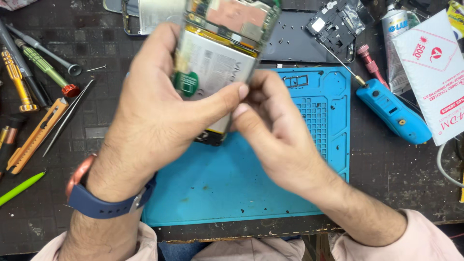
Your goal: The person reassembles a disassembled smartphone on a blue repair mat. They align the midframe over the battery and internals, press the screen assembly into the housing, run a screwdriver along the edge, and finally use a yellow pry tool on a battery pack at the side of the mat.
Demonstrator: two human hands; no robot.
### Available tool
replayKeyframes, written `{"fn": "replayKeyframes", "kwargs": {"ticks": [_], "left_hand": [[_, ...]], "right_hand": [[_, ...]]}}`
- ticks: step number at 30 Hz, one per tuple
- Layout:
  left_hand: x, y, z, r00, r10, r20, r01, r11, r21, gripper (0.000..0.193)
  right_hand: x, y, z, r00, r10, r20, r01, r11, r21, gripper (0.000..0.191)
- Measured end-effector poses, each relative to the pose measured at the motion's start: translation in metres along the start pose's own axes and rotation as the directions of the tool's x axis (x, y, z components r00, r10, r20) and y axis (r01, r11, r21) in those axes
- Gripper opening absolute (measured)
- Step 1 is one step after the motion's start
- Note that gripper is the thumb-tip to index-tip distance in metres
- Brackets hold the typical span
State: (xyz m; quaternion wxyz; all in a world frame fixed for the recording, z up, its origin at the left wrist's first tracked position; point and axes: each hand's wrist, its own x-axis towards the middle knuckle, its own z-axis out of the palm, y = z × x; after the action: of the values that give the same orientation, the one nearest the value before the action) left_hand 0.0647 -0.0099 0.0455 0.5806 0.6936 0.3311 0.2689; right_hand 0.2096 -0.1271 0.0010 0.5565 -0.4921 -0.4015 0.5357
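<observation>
Overhead, both hands (159, 121) (280, 140) grip a flat opened phone (220, 58).

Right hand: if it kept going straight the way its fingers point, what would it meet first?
The right hand points up-left; its fingertips already touch the opened phone held by the left hand, so the phone comes first.

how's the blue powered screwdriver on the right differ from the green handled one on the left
The blue powered screwdriver has a thick, boxy blue body, while the green-handled screwdriver is slim and round with a red cap. The blue one lies right of the blue work mat, its thin shaft reaching toward the mat's top corner; the green one lies left among other hand tools. Both rest flat on the dark table, untouched by either hand.
</observation>
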Motion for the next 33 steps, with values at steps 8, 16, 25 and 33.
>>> {"fn": "replayKeyframes", "kwargs": {"ticks": [8, 16, 25, 33], "left_hand": [[-0.010, -0.009, 0.018, 0.995, -0.069, -0.074, 0.059, 0.989, -0.135, 0.039], [0.002, -0.024, -0.027, 0.923, 0.333, -0.192, -0.200, 0.842, 0.501, 0.028], [0.014, -0.067, -0.063, 0.816, 0.576, 0.039, -0.351, 0.441, 0.826, 0.028], [0.022, -0.073, -0.068, 0.833, 0.549, 0.069, -0.328, 0.389, 0.861, 0.031]], "right_hand": [[0.003, -0.003, -0.012, 0.995, -0.061, -0.080, 0.072, 0.988, 0.139, 0.043], [-0.001, -0.031, -0.062, 0.933, -0.217, -0.286, 0.287, 0.929, 0.233, 0.023], [-0.009, -0.032, -0.117, 0.920, -0.200, -0.338, 0.284, 0.933, 0.220, 0.015], [-0.007, -0.056, -0.116, 0.993, 0.006, -0.117, -0.024, 0.987, -0.158, 0.045]]}}
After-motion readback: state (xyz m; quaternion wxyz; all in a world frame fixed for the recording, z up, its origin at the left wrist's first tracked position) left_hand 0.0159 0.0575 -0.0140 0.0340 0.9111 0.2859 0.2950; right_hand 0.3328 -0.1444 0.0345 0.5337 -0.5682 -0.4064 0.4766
